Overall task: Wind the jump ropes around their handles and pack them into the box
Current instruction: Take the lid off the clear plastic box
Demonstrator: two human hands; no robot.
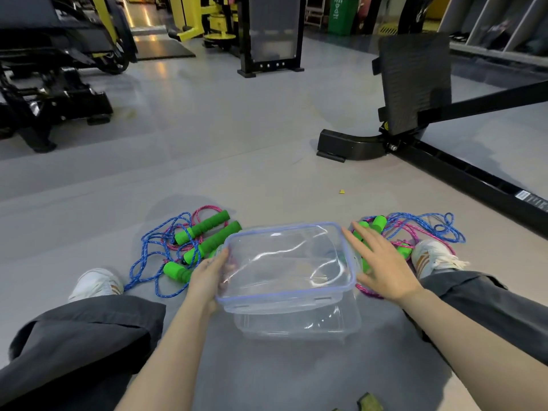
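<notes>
A clear plastic box (pixel 299 324) stands on the floor between my legs. Its clear lid with a blue rim (pixel 286 229) is tilted above it, and my left hand (pixel 207 278) grips the lid's left edge. My right hand (pixel 382 262) hovers flat and open just right of the lid, fingers straight. A loose tangle of blue and pink jump ropes with green foam handles (pixel 204 235) lies on the floor to the left. A second tangle with green handles (pixel 415 229) lies to the right, partly hidden by my right hand and shoe.
My legs in dark trousers and white shoes (pixel 96 284) flank the box. A black machine base and rail (pixel 439 164) run along the right. More gym machines (pixel 53 93) stand at the back left. Grey floor stretches ahead.
</notes>
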